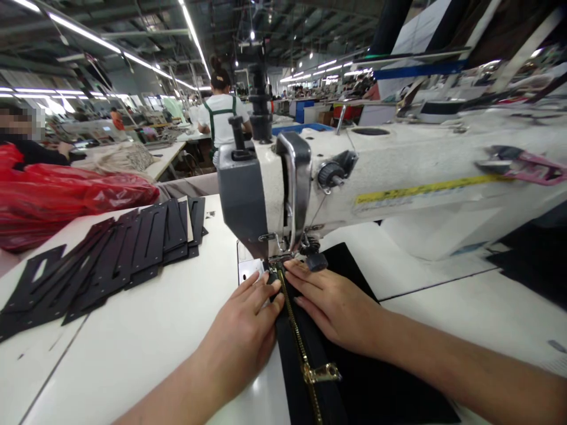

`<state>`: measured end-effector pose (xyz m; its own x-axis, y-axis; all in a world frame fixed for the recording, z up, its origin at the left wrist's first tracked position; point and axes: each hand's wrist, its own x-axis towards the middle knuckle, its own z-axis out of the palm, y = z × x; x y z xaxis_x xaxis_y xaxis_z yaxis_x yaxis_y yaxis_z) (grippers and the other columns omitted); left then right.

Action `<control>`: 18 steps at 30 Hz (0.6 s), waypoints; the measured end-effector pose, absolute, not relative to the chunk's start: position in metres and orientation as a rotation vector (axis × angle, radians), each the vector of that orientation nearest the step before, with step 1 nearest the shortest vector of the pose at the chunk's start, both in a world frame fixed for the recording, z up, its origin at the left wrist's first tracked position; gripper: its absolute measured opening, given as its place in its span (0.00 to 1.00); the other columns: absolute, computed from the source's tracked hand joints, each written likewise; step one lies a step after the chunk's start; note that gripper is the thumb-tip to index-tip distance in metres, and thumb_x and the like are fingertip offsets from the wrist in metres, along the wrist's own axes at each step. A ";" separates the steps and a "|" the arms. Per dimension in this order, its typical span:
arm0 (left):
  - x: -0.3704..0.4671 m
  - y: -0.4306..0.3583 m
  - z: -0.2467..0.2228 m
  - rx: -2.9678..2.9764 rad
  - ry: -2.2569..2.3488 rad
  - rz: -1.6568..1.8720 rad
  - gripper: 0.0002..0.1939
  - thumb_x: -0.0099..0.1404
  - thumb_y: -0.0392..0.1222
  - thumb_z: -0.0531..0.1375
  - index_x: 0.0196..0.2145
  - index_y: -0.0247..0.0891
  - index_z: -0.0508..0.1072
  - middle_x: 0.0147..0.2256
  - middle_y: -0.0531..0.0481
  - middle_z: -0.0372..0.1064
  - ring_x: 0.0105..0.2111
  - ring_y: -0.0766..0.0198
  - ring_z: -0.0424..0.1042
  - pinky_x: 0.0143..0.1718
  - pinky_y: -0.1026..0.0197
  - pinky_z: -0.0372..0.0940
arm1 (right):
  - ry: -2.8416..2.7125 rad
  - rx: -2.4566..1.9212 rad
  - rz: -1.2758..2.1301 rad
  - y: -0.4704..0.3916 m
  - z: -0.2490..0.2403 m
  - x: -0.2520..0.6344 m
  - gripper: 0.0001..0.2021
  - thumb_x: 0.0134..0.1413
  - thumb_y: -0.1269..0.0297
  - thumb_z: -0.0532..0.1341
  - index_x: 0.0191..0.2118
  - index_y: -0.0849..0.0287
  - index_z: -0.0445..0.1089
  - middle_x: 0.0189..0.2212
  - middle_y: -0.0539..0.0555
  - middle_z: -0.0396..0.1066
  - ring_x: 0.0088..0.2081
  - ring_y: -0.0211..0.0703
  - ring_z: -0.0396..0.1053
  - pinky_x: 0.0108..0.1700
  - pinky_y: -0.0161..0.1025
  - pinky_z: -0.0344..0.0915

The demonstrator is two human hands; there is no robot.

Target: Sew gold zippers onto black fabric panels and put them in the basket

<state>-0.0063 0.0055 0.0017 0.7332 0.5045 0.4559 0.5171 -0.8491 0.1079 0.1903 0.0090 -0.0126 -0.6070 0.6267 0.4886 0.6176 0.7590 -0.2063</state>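
A black fabric piece (376,378) lies under the needle area of a white sewing machine (398,159). Along it runs a zipper (297,330) with gold teeth, and its gold zipper pull (325,372) hangs to the right. My left hand (248,321) rests at the zipper's left edge, fingers stretched toward the presser foot (275,262) and thumb near the tape. On the other side, my right hand (339,301) lies flat on the black fabric, fingertips close to the presser foot. The fabric beneath both hands is hidden.
Black slotted panels (110,254) overlap on the white table (133,354) at left. Behind them lies a red plastic bag (75,192). Pink-handled snips (527,165) rest against the machine arm. A person in a white shirt (221,115) stands further back; another sits at far left.
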 end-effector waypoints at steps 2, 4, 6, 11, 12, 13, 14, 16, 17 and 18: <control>-0.007 0.004 0.001 -2.897 -0.878 -0.753 0.17 0.58 0.28 0.48 0.41 0.29 0.71 0.44 0.38 0.70 0.48 0.53 0.67 0.52 0.44 0.62 | -2.412 -0.935 0.014 0.009 -0.012 0.190 0.19 0.58 0.73 0.45 0.49 0.78 0.64 0.49 0.68 0.65 0.52 0.51 0.63 0.53 0.49 0.62; -0.007 0.005 0.000 -2.890 -0.887 -0.751 0.17 0.58 0.28 0.49 0.42 0.30 0.71 0.44 0.38 0.70 0.48 0.53 0.67 0.52 0.44 0.62 | -2.410 -0.937 0.012 0.009 -0.012 0.190 0.19 0.58 0.73 0.46 0.49 0.77 0.65 0.49 0.68 0.65 0.52 0.52 0.63 0.53 0.49 0.62; -0.006 0.006 0.000 -2.886 -0.883 -0.754 0.17 0.57 0.28 0.49 0.42 0.30 0.71 0.44 0.38 0.70 0.47 0.54 0.68 0.51 0.44 0.62 | -2.405 -0.925 0.011 0.009 -0.012 0.190 0.18 0.58 0.73 0.47 0.49 0.77 0.65 0.49 0.68 0.65 0.52 0.52 0.63 0.53 0.49 0.62; -0.005 0.010 0.003 -2.877 -0.900 -0.765 0.16 0.58 0.29 0.49 0.41 0.31 0.72 0.43 0.39 0.70 0.47 0.53 0.67 0.49 0.46 0.65 | -2.366 -0.885 0.031 0.013 -0.011 0.190 0.17 0.57 0.73 0.49 0.48 0.75 0.65 0.48 0.67 0.66 0.51 0.51 0.63 0.52 0.48 0.63; -0.005 0.010 0.003 -2.869 -0.903 -0.770 0.16 0.58 0.29 0.49 0.41 0.31 0.72 0.42 0.39 0.70 0.47 0.53 0.67 0.48 0.46 0.66 | -2.359 -0.876 0.042 0.015 -0.011 0.189 0.16 0.57 0.73 0.49 0.48 0.74 0.65 0.48 0.67 0.66 0.51 0.51 0.64 0.52 0.48 0.64; -0.005 0.011 0.003 -2.862 -0.903 -0.773 0.16 0.59 0.29 0.49 0.41 0.30 0.72 0.42 0.39 0.70 0.46 0.52 0.67 0.47 0.46 0.67 | -2.352 -0.867 0.051 0.016 -0.012 0.189 0.16 0.57 0.73 0.49 0.49 0.74 0.65 0.48 0.66 0.67 0.51 0.50 0.64 0.51 0.48 0.64; -0.005 0.012 0.003 -2.858 -0.905 -0.769 0.16 0.59 0.29 0.49 0.41 0.30 0.72 0.42 0.39 0.70 0.46 0.52 0.67 0.47 0.46 0.67 | -2.346 -0.859 0.060 0.018 -0.013 0.189 0.16 0.57 0.73 0.49 0.49 0.73 0.65 0.47 0.66 0.67 0.50 0.50 0.64 0.51 0.48 0.64; -0.005 0.014 0.003 -2.856 -0.912 -0.757 0.16 0.59 0.28 0.49 0.41 0.30 0.71 0.41 0.39 0.70 0.45 0.53 0.68 0.46 0.47 0.67 | -2.329 -0.842 0.068 0.020 -0.015 0.189 0.16 0.56 0.73 0.50 0.49 0.73 0.64 0.47 0.66 0.67 0.50 0.50 0.65 0.50 0.48 0.65; -0.006 0.014 0.002 -2.857 -0.918 -0.747 0.17 0.59 0.28 0.48 0.42 0.30 0.71 0.41 0.39 0.70 0.45 0.53 0.68 0.46 0.47 0.67 | -2.321 -0.838 0.071 0.022 -0.016 0.189 0.16 0.57 0.73 0.50 0.49 0.73 0.64 0.46 0.66 0.67 0.50 0.50 0.65 0.50 0.48 0.65; -0.006 0.015 0.002 -2.862 -0.921 -0.737 0.17 0.59 0.28 0.48 0.42 0.30 0.71 0.41 0.39 0.70 0.45 0.53 0.68 0.46 0.47 0.67 | -2.312 -0.839 0.071 0.023 -0.017 0.189 0.16 0.57 0.73 0.50 0.49 0.73 0.64 0.46 0.66 0.67 0.50 0.50 0.64 0.50 0.48 0.65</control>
